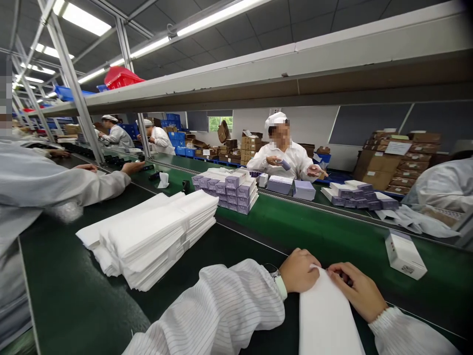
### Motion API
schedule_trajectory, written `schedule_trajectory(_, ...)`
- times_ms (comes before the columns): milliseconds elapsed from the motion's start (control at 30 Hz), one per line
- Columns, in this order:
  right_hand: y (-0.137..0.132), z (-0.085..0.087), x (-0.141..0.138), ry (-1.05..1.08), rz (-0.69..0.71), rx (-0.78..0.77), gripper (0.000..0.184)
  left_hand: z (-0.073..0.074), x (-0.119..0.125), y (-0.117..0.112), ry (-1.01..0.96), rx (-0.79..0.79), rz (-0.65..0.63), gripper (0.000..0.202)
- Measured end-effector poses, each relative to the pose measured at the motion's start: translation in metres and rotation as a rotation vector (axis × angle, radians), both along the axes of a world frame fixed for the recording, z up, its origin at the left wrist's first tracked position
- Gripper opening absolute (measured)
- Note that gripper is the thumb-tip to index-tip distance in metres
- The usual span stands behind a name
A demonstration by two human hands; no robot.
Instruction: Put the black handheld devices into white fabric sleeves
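My left hand [300,270] and my right hand [357,290] are both pinched on the far end of a flat white bag [327,315] that lies on the dark work surface [74,296] in front of me. The fingers of each hand curl over the bag's top edge, one hand on either side. A tall stack of the same white bags [151,234] sits to my left, within arm's reach. A small white box [404,255] stands on the green conveyor belt [314,231] just beyond my right hand.
A block of stacked purple-and-white boxes [229,190] sits across the belt, with more boxes [354,194] further right. A person in white [283,155] faces me; another person's sleeve [55,182] reaches in at left. A shelf [258,74] runs overhead.
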State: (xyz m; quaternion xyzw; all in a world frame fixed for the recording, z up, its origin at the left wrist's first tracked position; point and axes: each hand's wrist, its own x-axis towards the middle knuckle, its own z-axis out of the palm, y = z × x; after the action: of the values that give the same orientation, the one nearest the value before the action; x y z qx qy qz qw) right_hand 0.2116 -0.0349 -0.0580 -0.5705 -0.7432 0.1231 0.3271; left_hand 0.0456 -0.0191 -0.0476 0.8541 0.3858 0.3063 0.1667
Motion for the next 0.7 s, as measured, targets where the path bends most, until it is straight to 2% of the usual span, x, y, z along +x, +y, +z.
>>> schedule_trajectory(200,0.003,0.000,0.006,-0.032,0.033,-0.045,0.032,-0.001,0.000,0.001,0.002,0.008,-0.014,0.022)
schedule_trajectory(467,0.014,-0.011,0.017,-0.027,0.054,-0.072,0.033,-0.003,0.000,0.000,0.059,0.007,0.008,0.022)
schedule_trajectory(700,0.011,-0.008,0.016,-0.054,0.058,-0.108,0.034,-0.001,0.001,0.000,0.046,0.008,0.004,0.022)
